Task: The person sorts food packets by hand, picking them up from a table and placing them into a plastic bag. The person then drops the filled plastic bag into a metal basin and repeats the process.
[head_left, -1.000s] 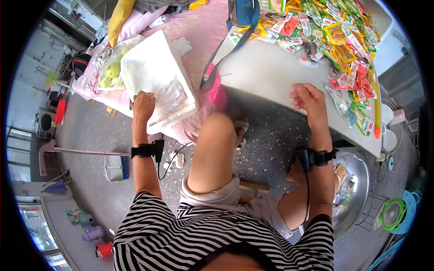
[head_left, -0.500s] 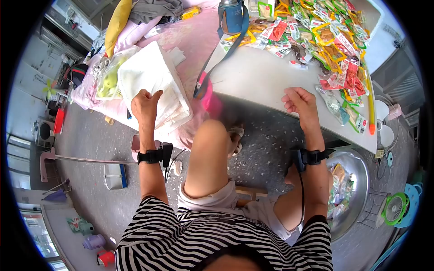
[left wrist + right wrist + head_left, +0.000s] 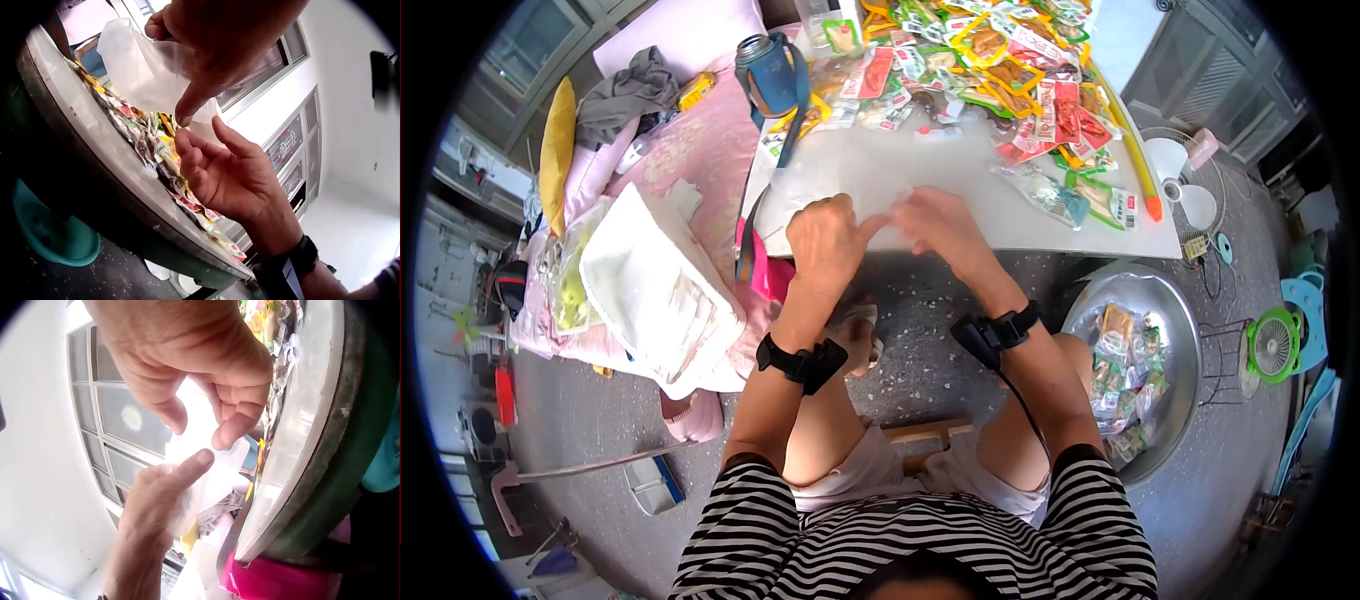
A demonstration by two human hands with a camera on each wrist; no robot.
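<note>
In the head view my left hand point(image 3: 825, 240) and right hand point(image 3: 945, 230) meet over the near edge of the white table point(image 3: 840, 165). A thin translucent plastic bag point(image 3: 140, 69) hangs from my left hand, gripped in its curled fingers with the thumb stretched toward the right hand. The right hand point(image 3: 187, 369) is beside the bag, its thumb and bent fingers apart, with the left thumb just below its fingertips. Beyond the hands lies a heap of small sealed food packets point(image 3: 1000, 75) in yellow, red and green wrappers.
A large metal basin point(image 3: 1190, 410) with several packets stands on the floor at right. To the left, a white foam box point(image 3: 625, 265) sits on a pink-covered bed point(image 3: 715, 120). A blue flask point(image 3: 768, 80) with a strap stands at the table's left side.
My left hand has moved right, away from the foam box, to the table edge. The right hand has come left to meet it. The head view has turned right.
</note>
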